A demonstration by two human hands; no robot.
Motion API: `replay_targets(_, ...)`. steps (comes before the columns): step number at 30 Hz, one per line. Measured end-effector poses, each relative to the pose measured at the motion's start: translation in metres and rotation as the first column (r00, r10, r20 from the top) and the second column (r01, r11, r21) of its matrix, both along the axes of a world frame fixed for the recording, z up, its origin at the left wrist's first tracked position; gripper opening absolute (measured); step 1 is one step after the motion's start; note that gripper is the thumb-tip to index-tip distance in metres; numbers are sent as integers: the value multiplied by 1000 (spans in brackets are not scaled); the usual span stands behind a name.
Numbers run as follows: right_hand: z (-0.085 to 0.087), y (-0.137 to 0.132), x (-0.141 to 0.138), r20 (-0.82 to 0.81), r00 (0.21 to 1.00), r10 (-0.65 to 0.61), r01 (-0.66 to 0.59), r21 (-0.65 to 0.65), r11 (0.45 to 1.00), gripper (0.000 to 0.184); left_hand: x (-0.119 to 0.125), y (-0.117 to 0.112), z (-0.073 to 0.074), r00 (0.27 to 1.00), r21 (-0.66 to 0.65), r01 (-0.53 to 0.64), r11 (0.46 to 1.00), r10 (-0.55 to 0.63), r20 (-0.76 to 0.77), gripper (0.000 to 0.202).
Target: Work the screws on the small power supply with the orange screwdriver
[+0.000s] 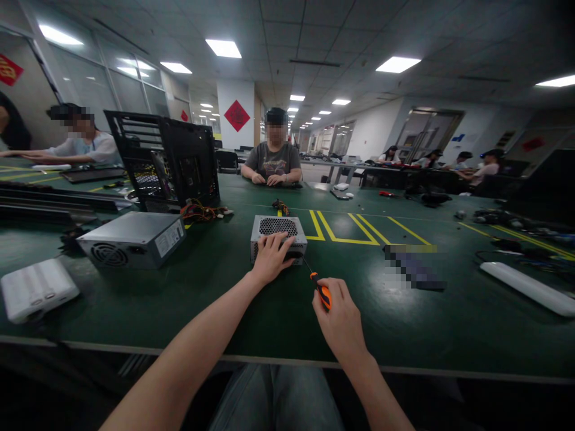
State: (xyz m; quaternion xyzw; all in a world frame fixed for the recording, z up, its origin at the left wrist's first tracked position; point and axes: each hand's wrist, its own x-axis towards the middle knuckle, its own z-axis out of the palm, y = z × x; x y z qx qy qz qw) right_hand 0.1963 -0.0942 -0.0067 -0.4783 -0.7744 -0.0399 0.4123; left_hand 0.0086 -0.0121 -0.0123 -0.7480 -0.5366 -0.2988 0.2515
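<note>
A small grey computer power supply (265, 227) with a honeycomb grille on top sits on the green table in front of me. My left hand (272, 257) holds it, fingers bent over its top and front edge. Gripped in my right hand (339, 317) is an orange and black screwdriver (324, 296). Its thin shaft points up and left to the unit's front right corner; whether the tip touches a screw is too small to tell. A bundle of cables (281, 208) lies behind the unit.
A larger power supply (135, 239), an open black computer case (179, 161) and a white box (38, 290) stand at left. A blurred dark flat object (415, 269) and a white bar (527, 287) lie right. A person (273, 158) sits opposite. Yellow tape (354, 242) marks the table.
</note>
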Motion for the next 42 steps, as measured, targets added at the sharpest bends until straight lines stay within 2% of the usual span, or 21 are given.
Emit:
replay_targets(6, 8, 1, 5, 51, 995, -88, 93, -121, 988, 26, -1, 0, -1, 1000, -3, 1, 1000, -1, -1, 50)
replay_targets(11, 3, 2, 8, 123, 992, 14, -11, -25, 1000, 18, -1, 0, -1, 1000, -8, 0, 1000, 0, 3, 51)
replay_targets(16, 1, 3, 9, 164, 985, 51, -62, 61, 996, 18, -1, 1, -1, 1000, -1, 3, 1000, -3, 5, 50)
replay_targets(20, 6, 3, 7, 79, 996, -32, 34, -19, 999, 22, -1, 1, -2, 1000, 2, -1, 1000, 1, 9, 51)
replay_targets(24, 9, 3, 6, 94, 991, -96, 106, -107, 989, 26, 0, 1, -1, 1000, -1, 1, 1000, -1, 8, 52)
replay_targets(31, 9, 3, 9, 244, 970, 18, -42, 94, 995, 20, 0, 1, -1, 1000, -8, -10, 1000, 10, 2, 50)
replay_targets(34, 12, 4, 9, 247, 968, 40, -71, 114, 991, 21, 0, 1, -1, 1000, -8, -10, 1000, 10, 10, 50)
replay_targets(38, 16, 5, 8, 158, 987, -42, 41, 13, 999, 23, 0, 1, -2, 1000, 0, 0, 1000, 0, 8, 50)
replay_targets(40, 17, 5, 7, 154, 983, -104, 115, -62, 991, 27, 0, 1, -2, 1000, 5, 2, 1000, -2, 6, 50)
replay_targets(42, 19, 5, 7, 172, 978, -116, 132, -86, 987, 29, 0, 1, -2, 1000, 10, -1, 1000, 1, 7, 51)
